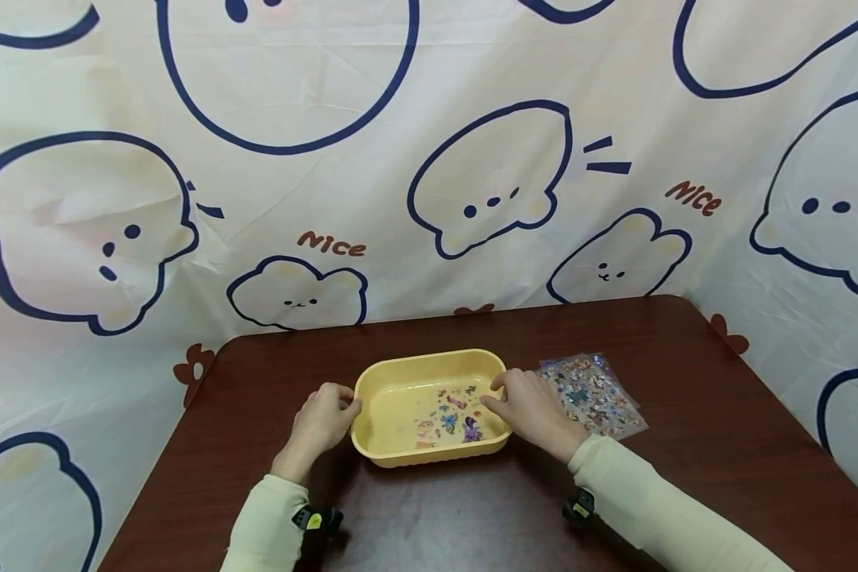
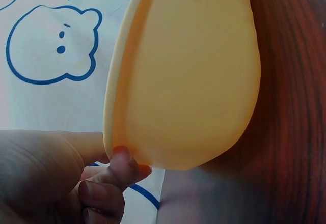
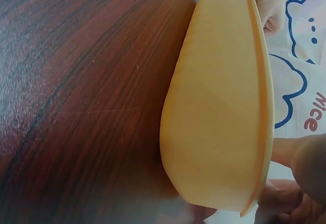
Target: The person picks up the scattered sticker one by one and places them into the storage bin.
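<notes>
The head view is looking forward and down; the wrist views, closer, are facing the same yellow tray [image 1: 392,409] from near left and near right.

dk brn tbl [image 1: 436,516] | ylw tub [image 1: 436,457] | clr pkts [image 1: 592,395] R of tub

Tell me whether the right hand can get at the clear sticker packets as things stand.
Probably yes: the clear sticker packets lie on the table just beside the right hand, with no object seen on top. It would likely have to release the yellow plastic tub first.
</notes>
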`<action>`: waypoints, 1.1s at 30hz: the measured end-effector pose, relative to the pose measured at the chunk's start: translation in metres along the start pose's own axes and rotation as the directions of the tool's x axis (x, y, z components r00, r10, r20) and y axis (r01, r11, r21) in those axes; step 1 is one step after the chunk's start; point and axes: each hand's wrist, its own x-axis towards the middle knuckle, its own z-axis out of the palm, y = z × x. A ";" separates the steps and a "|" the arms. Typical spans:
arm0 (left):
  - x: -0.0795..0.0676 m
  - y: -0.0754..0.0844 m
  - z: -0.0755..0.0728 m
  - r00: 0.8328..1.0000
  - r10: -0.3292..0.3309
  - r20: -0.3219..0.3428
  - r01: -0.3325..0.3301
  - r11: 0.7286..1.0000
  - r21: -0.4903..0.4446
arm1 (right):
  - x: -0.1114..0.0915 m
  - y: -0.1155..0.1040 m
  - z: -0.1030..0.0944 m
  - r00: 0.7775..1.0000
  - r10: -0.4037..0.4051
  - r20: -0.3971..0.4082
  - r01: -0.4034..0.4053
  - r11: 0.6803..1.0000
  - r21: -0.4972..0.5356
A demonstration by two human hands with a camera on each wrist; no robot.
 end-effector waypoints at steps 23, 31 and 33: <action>-0.001 -0.002 0.002 1.000 0.005 -0.015 -0.005 1.000 -0.004 | -0.008 0.002 -0.003 0.997 -0.026 -0.069 0.031 0.997 0.073; -0.002 -0.003 0.002 1.000 0.004 -0.022 -0.004 1.000 -0.012 | -0.011 0.004 -0.008 0.998 -0.014 -0.054 0.021 0.992 0.122; -0.002 -0.003 0.002 1.000 0.006 -0.022 -0.006 1.000 -0.014 | -0.011 0.004 -0.010 0.998 -0.012 -0.057 0.019 0.992 0.127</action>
